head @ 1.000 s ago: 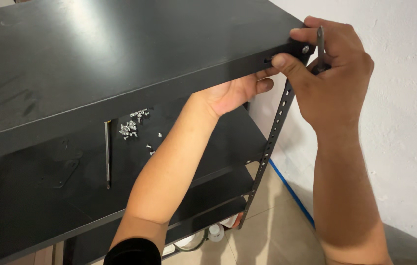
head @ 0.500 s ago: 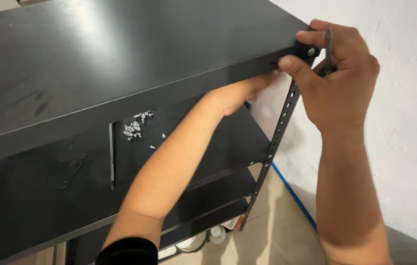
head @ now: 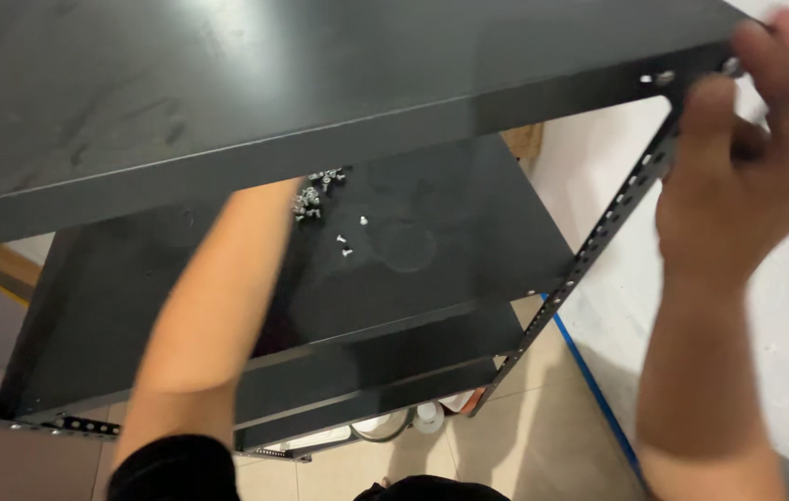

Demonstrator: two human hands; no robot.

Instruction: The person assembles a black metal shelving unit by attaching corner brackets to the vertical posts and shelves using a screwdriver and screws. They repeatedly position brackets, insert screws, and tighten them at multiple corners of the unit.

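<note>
The right hand is up at the front right corner of the top shelf of a black metal rack, its fingers curled loosely around the corner where the perforated upright post meets the shelf edge. The hand is blurred, so whether it is gripping the post or only resting against it cannot be told. A small bolt head shows in the shelf's front lip just left of the fingers.

The left arm reaches in under the top shelf, and the left hand itself is hidden behind that shelf's front edge (so its grip cannot be seen).

On the middle shelf, just beside the left forearm, lies a little heap of silvery screws, with a few loose ones scattered nearby. A lower shelf sits below, above a pale tiled floor.
</note>
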